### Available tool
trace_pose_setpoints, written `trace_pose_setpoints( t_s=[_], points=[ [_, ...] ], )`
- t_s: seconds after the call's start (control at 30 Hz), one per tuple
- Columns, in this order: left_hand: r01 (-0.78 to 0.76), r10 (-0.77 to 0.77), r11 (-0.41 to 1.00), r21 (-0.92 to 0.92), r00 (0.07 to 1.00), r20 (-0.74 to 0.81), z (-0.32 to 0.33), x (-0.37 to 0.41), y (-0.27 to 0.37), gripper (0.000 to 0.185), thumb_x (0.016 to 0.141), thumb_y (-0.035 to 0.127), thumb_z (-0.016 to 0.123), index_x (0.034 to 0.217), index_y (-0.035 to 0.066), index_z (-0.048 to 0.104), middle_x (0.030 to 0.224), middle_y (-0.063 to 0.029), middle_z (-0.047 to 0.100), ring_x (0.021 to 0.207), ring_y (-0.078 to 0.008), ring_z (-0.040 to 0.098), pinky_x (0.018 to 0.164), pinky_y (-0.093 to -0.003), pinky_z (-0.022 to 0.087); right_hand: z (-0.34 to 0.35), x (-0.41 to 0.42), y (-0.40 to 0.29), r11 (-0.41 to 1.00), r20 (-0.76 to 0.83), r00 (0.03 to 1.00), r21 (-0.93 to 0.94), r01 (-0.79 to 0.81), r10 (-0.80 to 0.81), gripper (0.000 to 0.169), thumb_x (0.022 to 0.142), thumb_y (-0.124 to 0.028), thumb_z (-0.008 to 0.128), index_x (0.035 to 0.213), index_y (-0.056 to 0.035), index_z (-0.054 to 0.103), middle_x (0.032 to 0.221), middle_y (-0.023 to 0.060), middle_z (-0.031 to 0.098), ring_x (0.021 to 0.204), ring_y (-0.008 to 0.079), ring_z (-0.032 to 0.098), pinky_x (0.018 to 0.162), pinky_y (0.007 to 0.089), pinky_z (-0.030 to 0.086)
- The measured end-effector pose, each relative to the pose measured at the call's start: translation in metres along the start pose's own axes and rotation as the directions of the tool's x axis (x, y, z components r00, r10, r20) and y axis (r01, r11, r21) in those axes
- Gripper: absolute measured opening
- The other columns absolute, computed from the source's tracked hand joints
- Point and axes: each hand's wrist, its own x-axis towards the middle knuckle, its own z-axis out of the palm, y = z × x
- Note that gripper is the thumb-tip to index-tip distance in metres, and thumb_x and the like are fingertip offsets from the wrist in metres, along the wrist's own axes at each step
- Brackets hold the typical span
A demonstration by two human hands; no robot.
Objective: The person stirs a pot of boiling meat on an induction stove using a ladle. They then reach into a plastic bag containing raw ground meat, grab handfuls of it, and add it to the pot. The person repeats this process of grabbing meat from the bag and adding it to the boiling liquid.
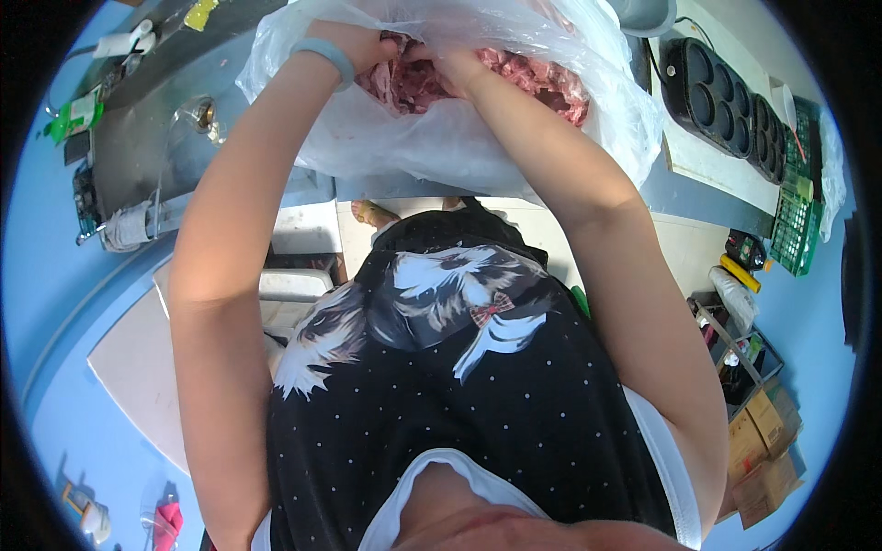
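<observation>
A large translucent white plastic bag (pixel 427 144) lies with its mouth spread over the metal counter in front of me. Inside it is a heap of raw red meat pieces (pixel 530 76). My left hand (pixel 362 47), with a pale blue band (pixel 324 58) on its wrist, reaches into the bag at the left side of the meat; plastic covers part of it. Deeper among the pieces is my right hand (pixel 455 69), its fingers mostly hidden by meat and film. Whether either hand grips a piece cannot be told.
A metal sink (pixel 145 138) with a drain is on the left, near a green bottle (pixel 77 116). Black round-cup baking pans (pixel 710 96) stand on a white board at right, beside green plastic crates (pixel 796 220). Cardboard boxes (pixel 765 434) sit lower right.
</observation>
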Motion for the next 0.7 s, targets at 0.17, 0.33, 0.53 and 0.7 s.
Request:
trace_pose_setpoints(
  t_s=[0.17,0.33,0.53,0.7],
  points=[
    [0.046,-0.052,0.998,0.053,0.992,0.114,-0.021,-0.006,0.014,0.034,0.078,0.039,0.052,0.100,0.014,0.061,0.095,-0.0080,0.063,0.086,-0.0240,0.060,0.076,-0.0361,0.047,0.010,0.000,-0.006,0.988,-0.054,0.991,-0.098,0.116,-0.121,0.043,0.071,-0.003,0.063,0.113,-0.0053,0.052,0.108,0.0069,0.056,0.099,0.0200,0.051,0.085,0.0324,0.041],
    [0.042,-0.042,0.998,0.039,0.999,-0.019,-0.002,-0.003,0.005,0.045,0.077,0.051,0.048,0.094,0.012,0.064,0.093,-0.0082,0.064,0.088,-0.0267,0.059,0.080,-0.0330,0.044,0.017,-0.029,-0.003,0.851,-0.012,0.932,-0.412,0.326,-0.362,0.041,0.073,-0.008,0.063,0.112,-0.0028,0.051,0.098,0.0088,0.058,0.084,0.0200,0.056,0.075,0.0331,0.046],
    [0.090,-0.092,0.996,0.025,0.991,0.102,-0.009,-0.001,0.009,0.045,0.076,0.050,0.050,0.097,0.014,0.063,0.101,-0.0067,0.062,0.095,-0.0249,0.056,0.083,-0.0311,0.043,0.012,-0.026,-0.011,0.942,0.114,0.992,-0.335,-0.005,0.046,0.059,0.058,-0.013,0.075,0.111,-0.0022,0.053,0.104,0.0092,0.056,0.093,0.0216,0.055,0.080,0.0299,0.046],
    [0.101,-0.105,0.994,0.028,0.982,0.154,-0.012,-0.003,0.011,0.045,0.075,0.050,0.050,0.101,0.014,0.062,0.105,-0.0067,0.060,0.098,-0.0239,0.055,0.085,-0.0298,0.041,0.013,-0.020,-0.002,0.965,0.084,0.993,-0.257,-0.054,0.078,0.063,0.052,-0.014,0.078,0.108,-0.0013,0.054,0.103,0.0096,0.057,0.093,0.0219,0.054,0.082,0.0301,0.045]
  ],
)
